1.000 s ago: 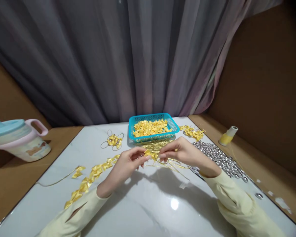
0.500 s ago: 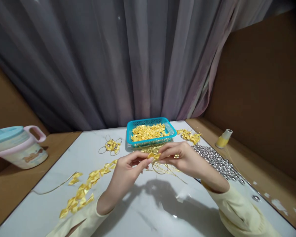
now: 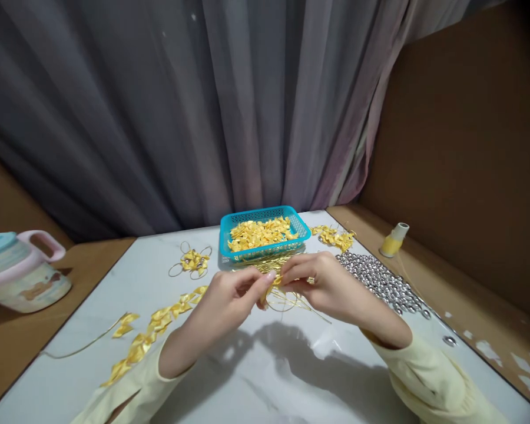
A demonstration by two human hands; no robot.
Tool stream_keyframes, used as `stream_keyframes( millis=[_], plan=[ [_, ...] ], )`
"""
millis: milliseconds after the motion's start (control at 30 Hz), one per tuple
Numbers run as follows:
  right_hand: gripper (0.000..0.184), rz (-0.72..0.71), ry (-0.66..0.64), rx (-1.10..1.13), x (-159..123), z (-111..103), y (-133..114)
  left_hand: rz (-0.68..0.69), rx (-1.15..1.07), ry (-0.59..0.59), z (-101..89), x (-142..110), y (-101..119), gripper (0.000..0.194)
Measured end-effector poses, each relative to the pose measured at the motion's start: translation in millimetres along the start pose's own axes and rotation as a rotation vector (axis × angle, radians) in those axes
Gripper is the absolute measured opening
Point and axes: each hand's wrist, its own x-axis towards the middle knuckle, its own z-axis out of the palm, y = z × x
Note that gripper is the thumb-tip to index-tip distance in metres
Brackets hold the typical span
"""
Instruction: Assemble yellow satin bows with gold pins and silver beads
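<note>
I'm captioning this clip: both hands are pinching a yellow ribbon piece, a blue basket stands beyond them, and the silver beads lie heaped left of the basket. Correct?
Not quite: the head view shows the silver beads heaped to the right of the blue basket. The rest holds: the left hand and right hand are pinching a yellow ribbon piece, with the basket beyond.

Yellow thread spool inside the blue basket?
No, the yellow thread spool stands on the brown surface at right, apart from the blue basket.
</note>
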Motion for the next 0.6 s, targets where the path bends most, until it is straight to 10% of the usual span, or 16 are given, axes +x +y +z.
stream_keyframes(
  millis=[600],
  plan=[
    [0.026,0.129,-0.036,-0.192,-4.7,3.7,1.7,0.234,0.268,-0.056,8.4,-0.8,0.2,0.029]
  ],
)
